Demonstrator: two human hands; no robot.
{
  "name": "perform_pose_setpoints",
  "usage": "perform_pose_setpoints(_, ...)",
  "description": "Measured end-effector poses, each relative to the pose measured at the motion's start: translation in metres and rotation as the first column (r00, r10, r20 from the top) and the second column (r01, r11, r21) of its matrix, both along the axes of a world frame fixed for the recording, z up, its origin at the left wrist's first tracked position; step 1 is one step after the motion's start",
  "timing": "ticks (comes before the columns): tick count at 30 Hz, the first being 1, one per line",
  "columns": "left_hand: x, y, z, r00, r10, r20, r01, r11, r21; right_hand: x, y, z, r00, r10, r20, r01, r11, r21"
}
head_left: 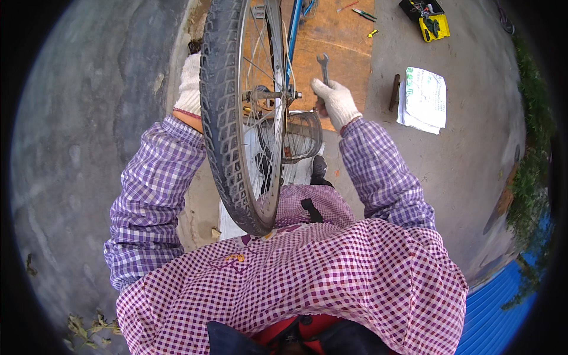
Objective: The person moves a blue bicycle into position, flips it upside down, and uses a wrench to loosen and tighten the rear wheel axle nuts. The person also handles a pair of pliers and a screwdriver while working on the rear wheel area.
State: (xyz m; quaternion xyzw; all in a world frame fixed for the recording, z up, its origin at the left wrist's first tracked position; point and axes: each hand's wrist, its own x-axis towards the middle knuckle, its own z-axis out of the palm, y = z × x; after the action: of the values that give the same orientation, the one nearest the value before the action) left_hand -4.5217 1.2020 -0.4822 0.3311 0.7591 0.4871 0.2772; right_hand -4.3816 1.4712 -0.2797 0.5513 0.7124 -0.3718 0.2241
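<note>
A bicycle wheel with a worn black tyre (pixel 222 130) stands upright before me, its lower edge close to my checked apron (pixel 284 278). To the right of its axle nut (pixel 297 95), my right hand (pixel 341 105), in a white knitted glove, is closed around a metal open-end wrench (pixel 324 66). The wrench's jaw points up and away from me, apart from the nut. My left hand (pixel 190 83), gloved too, is at the tyre's left side; the tyre hides its fingers. A blue frame tube (pixel 292 38) runs away from the hub, and a wire basket (pixel 305 137) is below.
Under the bicycle lies a brown wooden board (pixel 340 44) with pliers (pixel 364 15) and a small yellow tool (pixel 373 34). At the far right are a yellow-and-black toolbox (pixel 435 28) and a folded white sack (pixel 422 100) beside a rusty bar (pixel 394 92). Plants (pixel 532 148) edge the right.
</note>
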Motion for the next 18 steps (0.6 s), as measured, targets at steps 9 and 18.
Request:
perform_pose_setpoints(9, 0.021, 0.002, -0.014, 0.94, 0.329, 0.087, -0.335, 0.939, 0.072, -0.011, -0.032, -0.018, 0.974, -0.226, 0.003, 0.221, 0.949, -0.225)
perform_pose_setpoints(18, 0.002, 0.012, 0.011, 0.926, 0.354, 0.133, -0.358, 0.934, 0.008, -0.026, -0.036, -0.006, 0.999, -0.009, -0.031, 0.004, 0.989, -0.145)
